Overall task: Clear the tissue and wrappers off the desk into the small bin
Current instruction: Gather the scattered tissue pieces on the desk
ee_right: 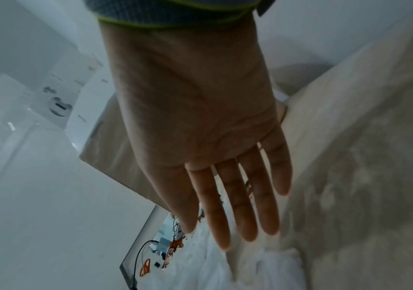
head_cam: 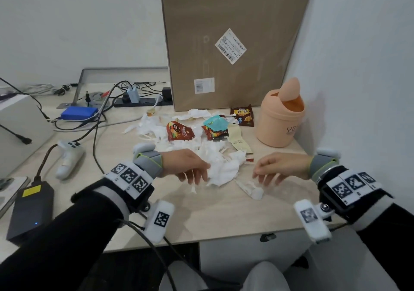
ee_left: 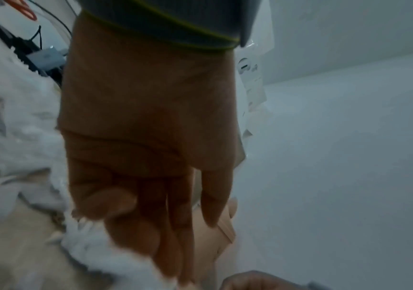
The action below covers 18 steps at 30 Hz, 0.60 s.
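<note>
A heap of torn white tissue [head_cam: 221,167] lies mid-desk, with a red wrapper [head_cam: 179,131], a teal wrapper [head_cam: 216,123], a dark brown wrapper [head_cam: 243,115] and a cream paper strip [head_cam: 238,141] behind it. The small peach bin [head_cam: 277,120] with a swing lid stands at the back right. My left hand [head_cam: 195,177] hangs with loose fingers that touch the heap's left edge; in the left wrist view the left hand [ee_left: 150,235] meets tissue [ee_left: 96,249]. My right hand [head_cam: 264,177] hovers, fingers straight, over a tissue strip [head_cam: 251,188]. The right wrist view shows the right hand [ee_right: 237,215] above tissue [ee_right: 262,263].
A tall cardboard box [head_cam: 228,39] stands behind the litter. Left of it lie a power strip with cables [head_cam: 139,101], a blue pack [head_cam: 79,113], a white controller [head_cam: 69,158] and a black power brick [head_cam: 29,210]. A white wall borders the desk on the right.
</note>
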### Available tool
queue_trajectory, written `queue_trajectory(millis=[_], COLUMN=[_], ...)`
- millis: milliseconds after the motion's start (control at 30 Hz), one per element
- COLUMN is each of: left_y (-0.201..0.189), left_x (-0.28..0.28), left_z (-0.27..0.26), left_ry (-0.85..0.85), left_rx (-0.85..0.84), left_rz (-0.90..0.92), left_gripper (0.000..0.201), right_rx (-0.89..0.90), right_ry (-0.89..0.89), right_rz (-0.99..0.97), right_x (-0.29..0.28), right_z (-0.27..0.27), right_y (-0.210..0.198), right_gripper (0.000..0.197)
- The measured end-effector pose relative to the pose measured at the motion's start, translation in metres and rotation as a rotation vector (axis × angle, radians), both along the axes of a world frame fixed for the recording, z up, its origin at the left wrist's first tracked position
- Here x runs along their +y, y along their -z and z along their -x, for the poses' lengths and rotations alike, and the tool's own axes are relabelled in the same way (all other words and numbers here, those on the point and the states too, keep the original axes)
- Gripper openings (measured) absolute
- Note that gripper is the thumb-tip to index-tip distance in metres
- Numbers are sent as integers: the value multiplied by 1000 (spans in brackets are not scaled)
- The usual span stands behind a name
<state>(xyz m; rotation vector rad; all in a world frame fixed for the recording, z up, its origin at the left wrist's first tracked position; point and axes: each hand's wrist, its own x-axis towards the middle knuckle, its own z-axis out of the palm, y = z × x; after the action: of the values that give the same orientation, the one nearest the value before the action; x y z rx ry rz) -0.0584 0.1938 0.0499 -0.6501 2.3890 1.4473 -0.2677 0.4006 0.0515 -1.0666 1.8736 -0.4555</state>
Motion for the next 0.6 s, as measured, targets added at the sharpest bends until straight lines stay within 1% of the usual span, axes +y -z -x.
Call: queue_trajectory(millis=[67,100,167,300,400,467,533,567,600], left_y=[10,16,26,32,29,19,1,-8,-16], left_x=[9,13,17,13,4,-7,-21,-33,-48], left_z=[6,9,16,31,34,28,19,15,12], left_ry=[112,142,137,-27,-139,-156,-142,-167,-227], left_rx=[-134,-180,-200,-57,28,50,48,68,108], left_rz=[-29,-38,-57,-75,-31,-41,-96,-103,-90], left_gripper=[32,30,25,28,32,28,26,27,28], right_rx=[-68,-92,-120,-120,-18,54,102,113,131], right_ry=[-24,-27,-20,68,120,97,72,73,87], right_rz=[-64,-68,-23,103,210,205,159,144,148], right_x=[-1,-5,-18,-51,-64,-66,-64,-65,-67], right_z=[-3,-6,-12,-22,-22,-17,-9,-4,1], right_y=[9,13,19,28,24,15,0,-10,-20], right_gripper=[19,20,24,23,27,26,24,22,22])
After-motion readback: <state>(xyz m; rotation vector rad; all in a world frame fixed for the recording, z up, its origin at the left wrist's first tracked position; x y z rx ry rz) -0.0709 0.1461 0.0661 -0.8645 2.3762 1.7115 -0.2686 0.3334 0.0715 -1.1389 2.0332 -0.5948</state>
